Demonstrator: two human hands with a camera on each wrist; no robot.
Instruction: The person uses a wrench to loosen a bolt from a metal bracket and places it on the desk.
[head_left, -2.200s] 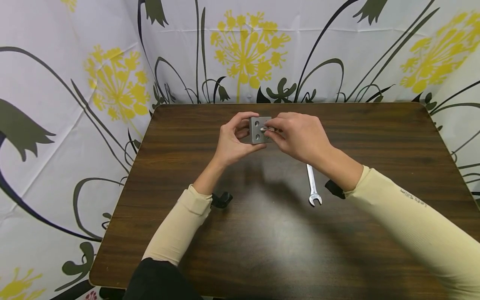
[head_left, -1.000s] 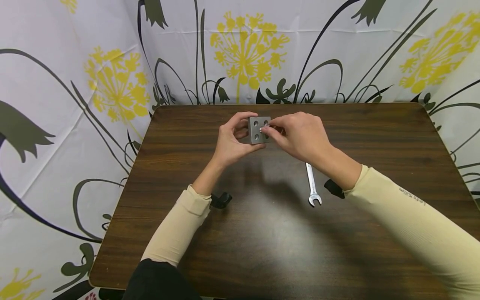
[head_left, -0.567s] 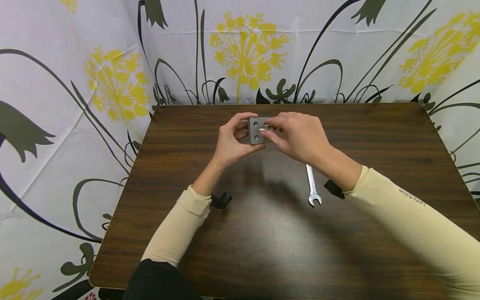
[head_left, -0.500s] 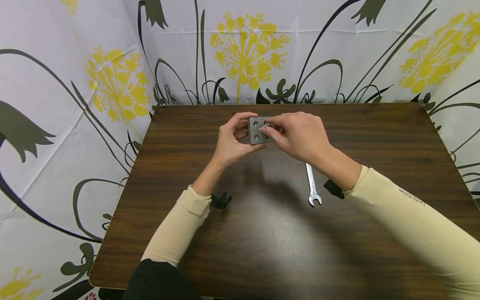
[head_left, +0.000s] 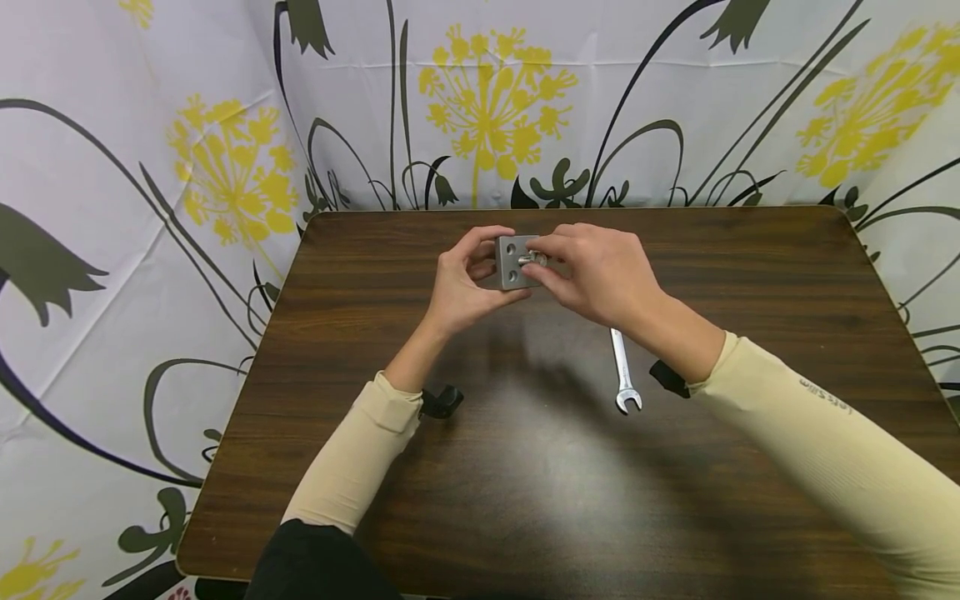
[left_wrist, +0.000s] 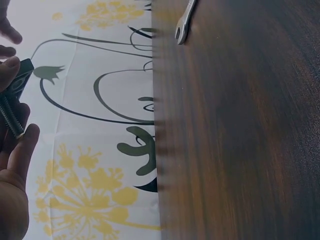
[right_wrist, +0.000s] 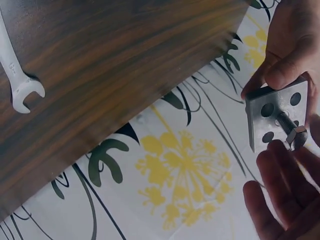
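A grey metal block (head_left: 504,263) with several holes is held up above the far part of the table, its edges gripped between the thumb and fingers of my left hand (head_left: 459,283). A hex bolt (head_left: 531,259) sits in its middle hole. The bolt's head (right_wrist: 298,136) stands out from the face, with some thread showing. On the other side, in the left wrist view, a threaded shank (left_wrist: 11,117) sticks out. My right hand (head_left: 603,271) has its thumb and forefinger around the bolt's head in the head view.
An open-end wrench (head_left: 622,367) lies on the dark wooden table (head_left: 360,292), partly hidden below my right hand. Black wrist devices (head_left: 442,402) show under both forearms. A flower-patterned curtain (head_left: 495,108) hangs behind and to the left.
My right thumb and forefinger move back and forth around the bolt's head; half a second ago the thumb covered more of it. The left hand and block stay nearly still.
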